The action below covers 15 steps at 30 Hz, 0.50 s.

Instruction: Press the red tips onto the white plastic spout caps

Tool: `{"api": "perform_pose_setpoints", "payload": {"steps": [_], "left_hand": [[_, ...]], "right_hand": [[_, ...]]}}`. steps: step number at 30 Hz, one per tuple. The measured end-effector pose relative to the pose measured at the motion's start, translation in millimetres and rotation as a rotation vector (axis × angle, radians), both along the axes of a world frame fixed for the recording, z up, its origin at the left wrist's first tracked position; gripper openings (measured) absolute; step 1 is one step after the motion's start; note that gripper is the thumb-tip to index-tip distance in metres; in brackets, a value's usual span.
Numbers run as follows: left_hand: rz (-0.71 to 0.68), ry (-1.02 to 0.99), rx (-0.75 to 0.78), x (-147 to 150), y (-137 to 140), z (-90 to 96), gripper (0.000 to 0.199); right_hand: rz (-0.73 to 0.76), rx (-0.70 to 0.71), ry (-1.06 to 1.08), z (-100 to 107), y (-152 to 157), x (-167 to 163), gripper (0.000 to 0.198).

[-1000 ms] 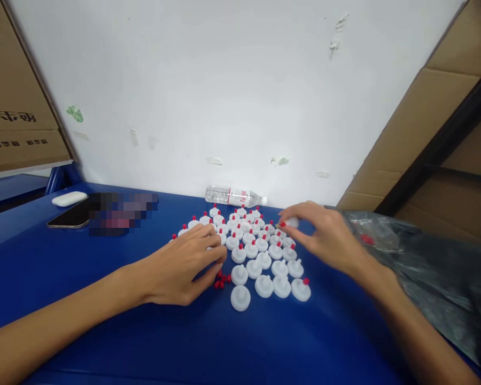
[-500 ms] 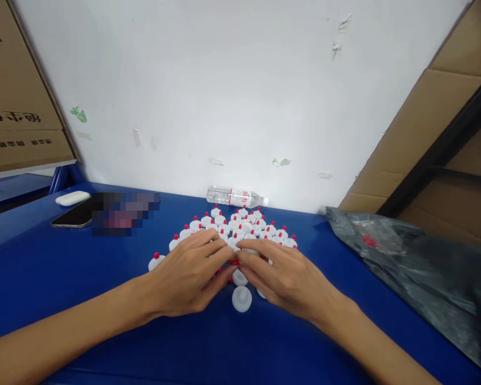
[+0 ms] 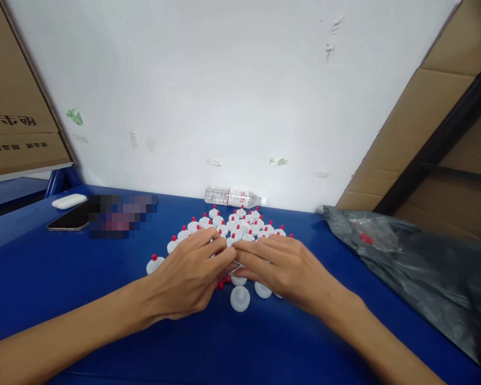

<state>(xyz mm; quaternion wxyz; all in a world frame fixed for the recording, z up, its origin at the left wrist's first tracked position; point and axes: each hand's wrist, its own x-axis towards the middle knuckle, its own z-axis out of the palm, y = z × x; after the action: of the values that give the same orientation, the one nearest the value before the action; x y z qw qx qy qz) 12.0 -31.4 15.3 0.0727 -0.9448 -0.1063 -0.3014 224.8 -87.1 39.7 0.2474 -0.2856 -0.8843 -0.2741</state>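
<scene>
Where the left hand (image 3: 190, 270) and the right hand (image 3: 282, 264) are held with fingers curled and fingertips together above the bench (image 3: 208, 347), the space between them is hidden, so whether anything is gripped there cannot be told. White plastic discs (image 3: 245, 227) are spread in a dense cluster behind and beneath the hands, partly covered by them. Each is round and smooth, and most of those in view are topped by a short nozzle fitted with a bright red cap (image 3: 154, 257). On the nearest disc (image 3: 240, 299), set in front of the hands, a pale, bare nozzle is shown against a faintly translucent face. Loose red caps (image 3: 222, 284) are heaped just beside the left thumb, partly hidden by it. Behind the cluster, a clear water bottle (image 3: 235, 197) is laid on its side near the wall (image 3: 240, 96).
</scene>
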Motion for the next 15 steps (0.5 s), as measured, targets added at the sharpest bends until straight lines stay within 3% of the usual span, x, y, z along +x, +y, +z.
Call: {"api": "perform_pose_setpoints", "payload": {"steps": [4, 8, 12, 15], "left_hand": [[0.002, -0.053, -0.041, 0.8, -1.8, 2.4, 0.018], [0.064, -0.043, -0.089, -3.0, 0.2, 5.3, 0.025], [0.164, -0.012, -0.097, -3.1, 2.0, 1.6, 0.017], [0.137, -0.069, -0.059, -0.7, 1.0, -3.0, 0.019]], "right_hand": [[-0.011, 0.083, -0.023, 5.1, -0.7, 8.0, 0.012], [-0.032, -0.036, 0.104, 1.9, 4.1, 26.6, 0.017], [-0.092, -0.225, 0.176, -4.5, 4.5, 26.4, 0.044], [-0.061, -0.248, 0.101, -8.2, -1.7, 11.3, 0.059]]}}
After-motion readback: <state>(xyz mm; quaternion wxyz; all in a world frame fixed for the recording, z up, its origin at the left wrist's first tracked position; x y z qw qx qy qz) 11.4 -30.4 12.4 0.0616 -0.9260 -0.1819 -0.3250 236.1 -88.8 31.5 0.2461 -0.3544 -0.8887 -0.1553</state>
